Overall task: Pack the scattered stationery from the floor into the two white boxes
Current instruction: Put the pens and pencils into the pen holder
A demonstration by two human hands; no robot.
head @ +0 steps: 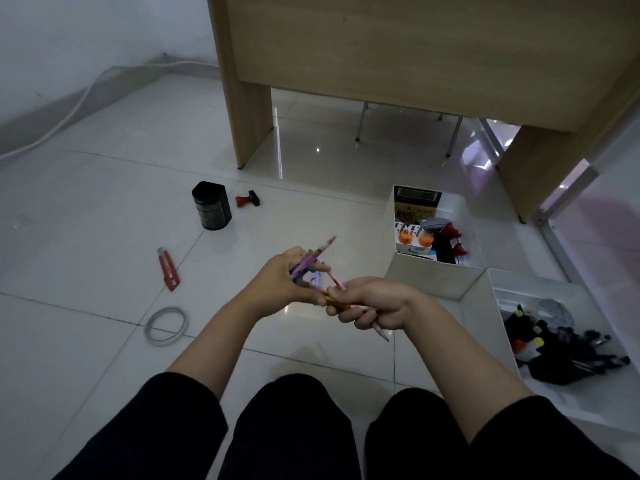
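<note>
While both hands gather loose pencils (313,263) into one bundle above the floor (104,209), prob. for a single drop, left hand (282,280) & right hand (372,303) each grip some, boxes (433,277) near on right.

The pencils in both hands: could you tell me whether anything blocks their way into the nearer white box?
Nothing visible does. The pencils are held by the left hand and right hand above bare floor, and the nearer white box lies open-topped to their right, with markers inside.
</note>
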